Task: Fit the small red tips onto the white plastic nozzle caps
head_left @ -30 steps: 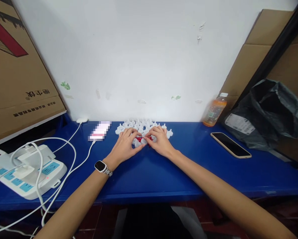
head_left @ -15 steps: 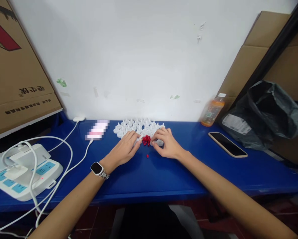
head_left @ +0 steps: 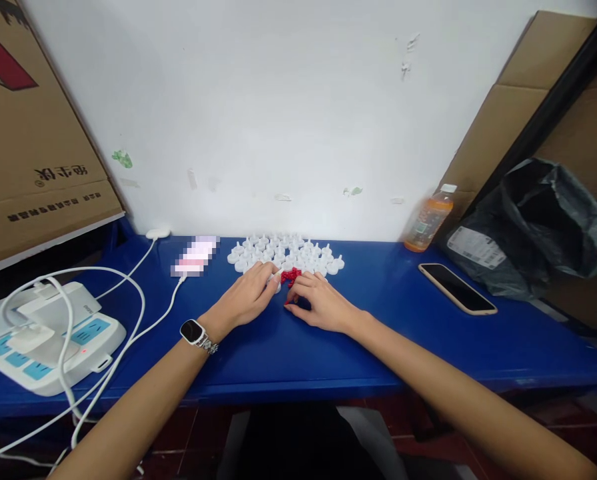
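Several small white plastic pieces [head_left: 284, 254] stand in a cluster on the blue table [head_left: 378, 333] near the wall. A small heap of red beads [head_left: 291, 274] lies at the cluster's front edge. My left hand [head_left: 243, 299], with a watch on its wrist, rests on the table left of the heap, its fingertips closed on one white piece [head_left: 277, 285]. My right hand [head_left: 320, 301] lies just in front of the heap. Its thumb and forefinger pinch a single red bead [head_left: 285, 303] against the table top.
A white power strip [head_left: 43, 340] with cables sits at the left, and a charging phone [head_left: 194, 257] lies near the wall. At the right are an orange drink bottle [head_left: 428, 219], a dark phone [head_left: 457, 289] and a black plastic bag [head_left: 538, 227]. Cardboard leans at both sides.
My right hand has pulled back from the white pieces toward me and come down on the loose red bead. The left hand stayed beside the heap. The camera shifted slightly.
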### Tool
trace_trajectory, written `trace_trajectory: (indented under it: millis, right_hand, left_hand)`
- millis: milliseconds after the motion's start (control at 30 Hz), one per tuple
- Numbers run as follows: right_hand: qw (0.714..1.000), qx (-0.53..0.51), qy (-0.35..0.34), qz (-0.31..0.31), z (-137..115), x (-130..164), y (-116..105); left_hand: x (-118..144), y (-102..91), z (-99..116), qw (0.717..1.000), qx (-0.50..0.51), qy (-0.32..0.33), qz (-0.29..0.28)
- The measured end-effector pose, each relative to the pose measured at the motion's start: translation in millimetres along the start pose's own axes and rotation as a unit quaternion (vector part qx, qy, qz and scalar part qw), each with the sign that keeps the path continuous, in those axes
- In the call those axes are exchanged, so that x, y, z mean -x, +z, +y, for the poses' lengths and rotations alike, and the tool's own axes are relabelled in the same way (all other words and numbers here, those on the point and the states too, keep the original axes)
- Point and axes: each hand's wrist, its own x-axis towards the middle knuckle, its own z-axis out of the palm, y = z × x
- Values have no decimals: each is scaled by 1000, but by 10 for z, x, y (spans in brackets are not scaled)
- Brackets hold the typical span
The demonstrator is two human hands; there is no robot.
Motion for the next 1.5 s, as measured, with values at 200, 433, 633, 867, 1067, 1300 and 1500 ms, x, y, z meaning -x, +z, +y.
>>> trace_trajectory:
  millis: [200,433,633,867,1067,1300,1500]
  right_hand:
    - [999,34,27,18,-30,19,11]
    - [999,31,37,22,-19,40,-4]
    - [1000,4,15,10,28,39,21]
    - [986,-123,65,88,67,27,20]
    - [867,-429,158,198,98,-59,49]
    - [810,-523,165,207,95,-87,92]
    - [793,-545,178,206,108,-86,71]
  left_hand:
    - [5,-2,30,1000,7,-12,-13]
    - [10,9,19,1000,14,-12,-24]
    - [12,10,14,999,21,-24,-34]
    - [21,13,37,999,17,-22,-28]
    - [23,74,70,999,0,39,-31]
    - [29,107,133,996,3,68,-60]
    - [29,129,171,995,13,81,-59]
